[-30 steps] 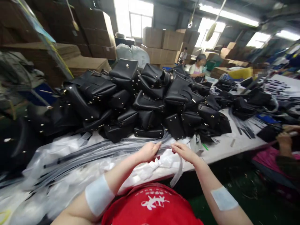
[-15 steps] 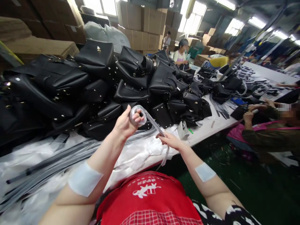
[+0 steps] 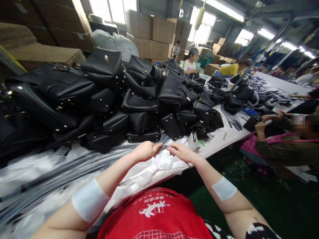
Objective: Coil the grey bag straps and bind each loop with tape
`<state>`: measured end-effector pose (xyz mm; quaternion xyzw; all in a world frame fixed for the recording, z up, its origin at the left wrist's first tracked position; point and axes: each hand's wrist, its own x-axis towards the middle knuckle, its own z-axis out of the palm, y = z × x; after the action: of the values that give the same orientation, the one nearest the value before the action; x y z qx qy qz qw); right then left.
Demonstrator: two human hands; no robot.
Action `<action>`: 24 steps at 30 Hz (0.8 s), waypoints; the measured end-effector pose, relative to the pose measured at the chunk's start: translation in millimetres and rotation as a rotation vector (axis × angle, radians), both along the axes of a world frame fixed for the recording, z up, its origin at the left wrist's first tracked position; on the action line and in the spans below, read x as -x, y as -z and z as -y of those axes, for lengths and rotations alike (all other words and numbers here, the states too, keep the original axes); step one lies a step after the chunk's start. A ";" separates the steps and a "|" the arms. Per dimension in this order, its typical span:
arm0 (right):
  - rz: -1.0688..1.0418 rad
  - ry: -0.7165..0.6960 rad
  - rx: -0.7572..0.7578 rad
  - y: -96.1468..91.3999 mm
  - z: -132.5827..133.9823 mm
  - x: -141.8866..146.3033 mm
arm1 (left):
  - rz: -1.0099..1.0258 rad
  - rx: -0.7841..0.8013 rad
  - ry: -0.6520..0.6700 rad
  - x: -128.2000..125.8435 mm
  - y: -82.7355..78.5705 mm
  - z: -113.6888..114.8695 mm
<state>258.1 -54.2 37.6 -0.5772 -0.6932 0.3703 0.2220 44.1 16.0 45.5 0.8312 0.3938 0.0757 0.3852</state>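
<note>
My left hand (image 3: 146,151) and my right hand (image 3: 180,152) meet at the near edge of the white table (image 3: 225,137), fingertips almost touching. Both pinch the end of a clear plastic-wrapped strap (image 3: 163,145) that belongs to a long bundle of grey wrapped straps (image 3: 67,172) lying across the table to the left. Crumpled white plastic (image 3: 159,164) lies under my hands. A big heap of black leather handbags (image 3: 112,96) rises just behind them.
A small clear bag (image 3: 193,142) stands right of my hands. A seated person (image 3: 286,142) in pink works at the right table edge. More bags (image 3: 234,96) and other people sit farther back. Cardboard boxes (image 3: 149,36) are stacked behind the heap.
Half a second ago my left hand was raised, holding a rolled-up strap while the right pulled its end. Both hands have come down to the table and pinch at a strap end.
</note>
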 end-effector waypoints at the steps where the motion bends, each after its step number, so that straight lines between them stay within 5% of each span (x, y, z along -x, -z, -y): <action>1: 0.160 0.032 -0.118 2.1 -0.9 -0.2 | 0.004 0.147 -0.030 2.3 1.7 -1.1; 3: 0.327 0.038 -0.267 6.7 -2.0 2.3 | 0.087 0.438 -0.076 6.8 5.9 -2.8; 5: 0.267 0.013 -0.286 15.0 -1.8 10.1 | 0.254 0.730 -0.088 10.5 8.5 -3.5; 10: -0.374 0.103 -0.073 49.4 6.4 58.6 | 0.667 1.241 -0.103 8.6 7.4 0.8; 13: -0.647 0.251 -0.026 57.9 11.0 87.7 | 0.959 1.351 -0.162 1.5 11.0 8.0; 16: -0.663 0.386 -0.142 55.4 11.1 96.6 | 1.134 1.396 -0.241 -4.8 18.0 15.8; 21: -0.622 0.446 -0.172 60.2 13.0 85.2 | 1.073 1.361 -0.389 -10.9 26.9 23.9; 24: -0.726 0.389 -0.143 60.1 18.8 79.9 | 1.058 1.337 -0.327 -8.9 29.4 28.4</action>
<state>178.2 -73.0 -22.5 -0.5126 -0.4718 0.4518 0.5572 53.0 -12.5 16.1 0.2190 0.2393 0.2592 0.9097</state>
